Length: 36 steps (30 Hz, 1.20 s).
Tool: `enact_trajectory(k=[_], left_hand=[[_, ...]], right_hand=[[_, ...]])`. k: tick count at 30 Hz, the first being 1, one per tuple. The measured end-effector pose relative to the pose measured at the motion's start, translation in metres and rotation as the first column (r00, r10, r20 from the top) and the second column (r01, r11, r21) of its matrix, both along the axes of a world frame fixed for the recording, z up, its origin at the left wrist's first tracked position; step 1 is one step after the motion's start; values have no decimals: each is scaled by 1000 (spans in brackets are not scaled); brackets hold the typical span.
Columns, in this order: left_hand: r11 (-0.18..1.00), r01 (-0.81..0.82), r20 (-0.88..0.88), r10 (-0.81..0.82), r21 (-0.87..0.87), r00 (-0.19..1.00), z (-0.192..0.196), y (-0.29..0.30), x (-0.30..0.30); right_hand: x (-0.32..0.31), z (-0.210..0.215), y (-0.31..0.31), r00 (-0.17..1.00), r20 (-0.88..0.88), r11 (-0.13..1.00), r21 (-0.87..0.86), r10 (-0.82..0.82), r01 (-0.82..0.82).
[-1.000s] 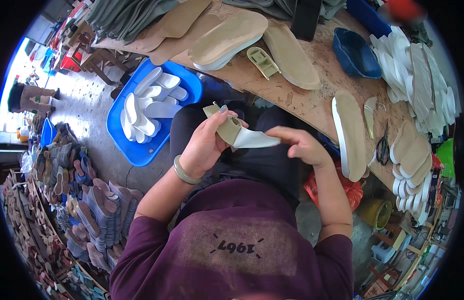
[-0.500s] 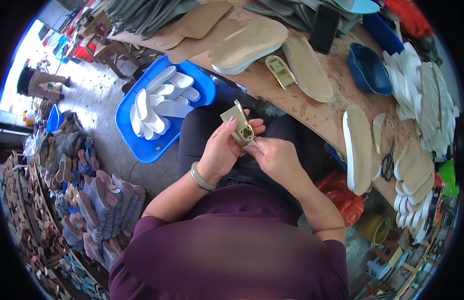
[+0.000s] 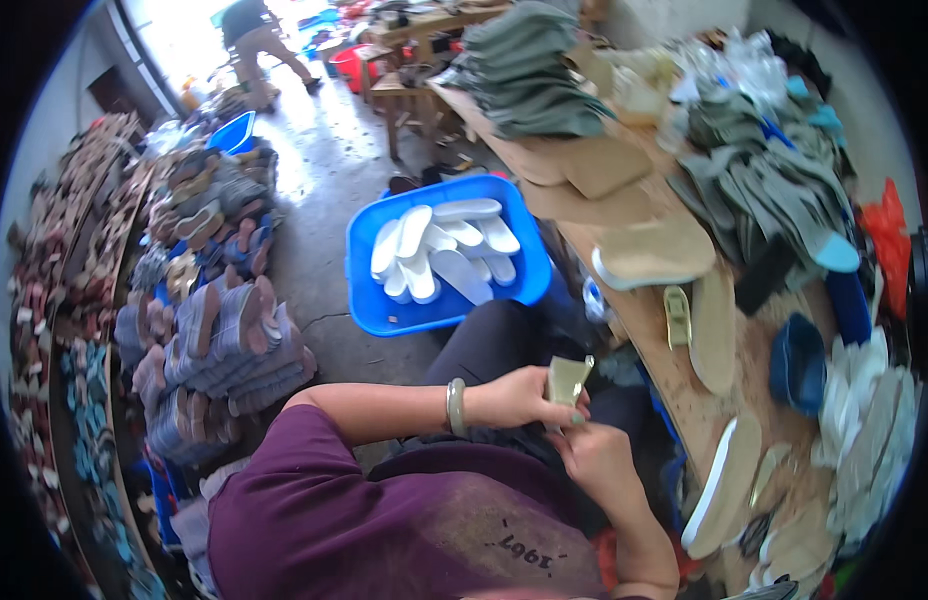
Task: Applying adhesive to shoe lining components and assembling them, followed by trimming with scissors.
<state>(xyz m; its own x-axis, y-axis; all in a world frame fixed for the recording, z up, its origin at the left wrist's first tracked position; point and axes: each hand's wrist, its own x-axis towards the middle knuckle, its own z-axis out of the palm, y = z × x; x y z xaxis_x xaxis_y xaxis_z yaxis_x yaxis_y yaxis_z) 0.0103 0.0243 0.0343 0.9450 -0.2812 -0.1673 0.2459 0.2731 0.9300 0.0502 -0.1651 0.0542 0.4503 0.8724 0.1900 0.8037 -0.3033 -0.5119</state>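
My left hand (image 3: 524, 398), with a pale bangle on its wrist, is closed round a shiny gold shoe heel (image 3: 567, 380) held above my lap. Just below it is my right hand (image 3: 599, 458), its fingers pinched together against the heel's lower end; what they hold is hidden in this view. A second gold heel (image 3: 676, 316) rests on the workbench (image 3: 624, 225) to the right. Beside it lie a tan insole (image 3: 712, 335) and a tan, white-edged sole (image 3: 654, 252). Another white-edged sole (image 3: 726, 485) is nearer to me on the bench.
A blue tub (image 3: 369, 300) of white soles stands on the floor ahead. Stacked shoes (image 3: 234, 340) line the left side. The bench also bears grey-green pieces (image 3: 529, 75), a dark blue bowl (image 3: 796, 365) and white pieces (image 3: 874, 430). Far off, a person (image 3: 259, 50) stands near the bright doorway.
My view has swung left, so bench and tub appear farther right. The heel has turned, and its holed end no longer shows. Both hands stay together on it.
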Motion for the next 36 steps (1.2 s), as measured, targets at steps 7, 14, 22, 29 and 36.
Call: enact_trajectory(k=[7, 14, 22, 29, 36], left_hand=[[971, -197, 194, 169, 137, 966, 18, -8, -16], [895, -446, 145, 438, 28, 887, 4, -23, 3], [795, -597, 260, 557, 107, 789, -26, -9, 2], [693, -687, 228, 648, 221, 727, -52, 40, 4], [566, -806, 8, 818, 174, 576, -91, 136, -1]], right_hand=[[-10, 32, -6, 967, 254, 1000, -4, 31, -31], [-18, -7, 22, 956, 283, 996, -7, -83, 89], [-28, -22, 52, 938, 330, 990, -53, -107, 131], [-14, -34, 101, 938, 346, 999, -49, 38, -22], [8, -80, 195, 952, 252, 975, -179, 175, -132]])
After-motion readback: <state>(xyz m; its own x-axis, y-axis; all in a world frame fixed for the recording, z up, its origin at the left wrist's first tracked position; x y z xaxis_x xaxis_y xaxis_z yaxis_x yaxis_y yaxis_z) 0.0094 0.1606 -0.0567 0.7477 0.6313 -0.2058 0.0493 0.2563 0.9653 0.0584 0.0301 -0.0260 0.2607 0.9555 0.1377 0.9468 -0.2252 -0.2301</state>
